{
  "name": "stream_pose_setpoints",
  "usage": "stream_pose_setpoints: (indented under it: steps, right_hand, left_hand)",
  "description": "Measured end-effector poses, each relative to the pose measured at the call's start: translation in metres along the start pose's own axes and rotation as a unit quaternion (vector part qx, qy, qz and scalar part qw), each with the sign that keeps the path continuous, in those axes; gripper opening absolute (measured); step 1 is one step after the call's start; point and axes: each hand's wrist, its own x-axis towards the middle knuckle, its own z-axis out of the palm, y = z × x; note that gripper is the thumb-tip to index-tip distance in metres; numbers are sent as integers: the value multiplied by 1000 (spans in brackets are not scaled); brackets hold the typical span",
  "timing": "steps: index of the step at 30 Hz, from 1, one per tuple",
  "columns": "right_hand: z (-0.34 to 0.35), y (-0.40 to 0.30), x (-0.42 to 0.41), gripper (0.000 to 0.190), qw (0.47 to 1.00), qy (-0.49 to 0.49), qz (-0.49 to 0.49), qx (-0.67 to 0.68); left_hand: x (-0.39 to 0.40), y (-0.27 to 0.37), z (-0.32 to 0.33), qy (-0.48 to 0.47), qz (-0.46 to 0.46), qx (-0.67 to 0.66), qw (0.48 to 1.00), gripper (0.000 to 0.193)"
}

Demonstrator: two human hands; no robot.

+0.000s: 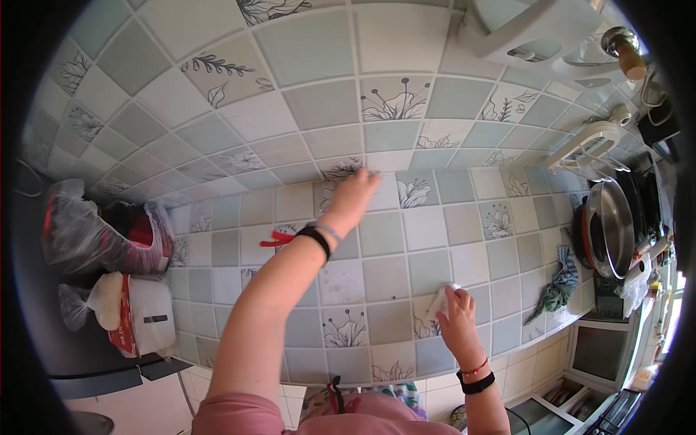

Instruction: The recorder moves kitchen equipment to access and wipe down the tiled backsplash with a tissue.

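Note:
My left hand (356, 196) reaches to the back of the tiled counter (427, 228), where it meets the tiled wall. Its fingers are partly blurred, and whether they hold anything cannot be made out. A black band and a grey band circle that wrist, and a red ribbon sticks out beside it. Nearer the front edge, my right hand (459, 321) grips a crumpled white cloth or tissue (441, 304) against the tiles. Small dark specks lie on the counter between the hands.
Plastic-wrapped red items (136, 234) and a bagged white package (149, 315) stand at the left. A checked cloth (560, 283) lies on the right of the counter, near a steel pan (611, 228) and a white rack (590, 141). A white holder (533, 32) hangs above.

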Motion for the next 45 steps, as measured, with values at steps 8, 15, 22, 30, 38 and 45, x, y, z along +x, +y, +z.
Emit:
stream_pose_setpoints:
  steps: [8, 15, 22, 30, 38, 45]
  right_hand:
    - [3, -5, 1, 69, 1000, -4, -7, -25]
    - [2, -5, 3, 67, 1000, -12, 1, -10]
    - [3, -3, -2, 68, 1000, -5, 14, -25]
    - [13, -5, 2, 67, 999, 10, 10, -35]
    - [19, 9, -3, 64, 999, 41, 16, -25]
    - [30, 12, 2, 56, 996, 84, 6, 17]
  left_hand:
    - [29, 15, 34, 51, 133, 127, 982, 9]
    - [-71, -112, -20, 16, 6, 209, 978, 13]
    - [-121, -157, -65, 90, -195, -14, 977, 18]
    - [-106, -94, -19, 142, -128, -29, 981, 11]
    - [-173, -88, -58, 54, -69, -159, 983, 15]
    - [-185, -183, -67, 131, -232, -42, 963, 15]
